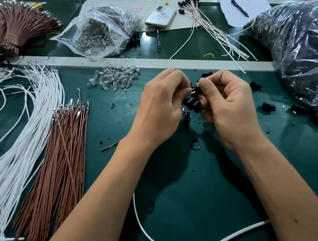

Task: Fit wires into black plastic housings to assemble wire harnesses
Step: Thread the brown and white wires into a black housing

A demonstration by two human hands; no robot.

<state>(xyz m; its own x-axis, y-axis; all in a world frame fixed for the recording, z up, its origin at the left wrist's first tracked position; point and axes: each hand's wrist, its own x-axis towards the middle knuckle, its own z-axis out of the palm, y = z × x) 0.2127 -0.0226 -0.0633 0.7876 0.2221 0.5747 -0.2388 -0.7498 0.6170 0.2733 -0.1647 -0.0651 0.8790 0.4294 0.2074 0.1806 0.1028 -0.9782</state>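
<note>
Two bare forearms, no sleeves; hands ungloved: left hand, right hand; short trimmed nails

- The loose white wires lie at the table's left, with the loose brown wires just right of them.
- The small heap of clear glass bulbs sits behind the brown wires, left of both hands.
- The clear plastic bag of bulbs lies behind that heap.
- The large clear plastic bag of black housings lies at far right.

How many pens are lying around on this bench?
2. One black pen lies on the white paper at the far right; the other pen lies on the green mat just below the phone. More may be hidden under the bags.
</note>
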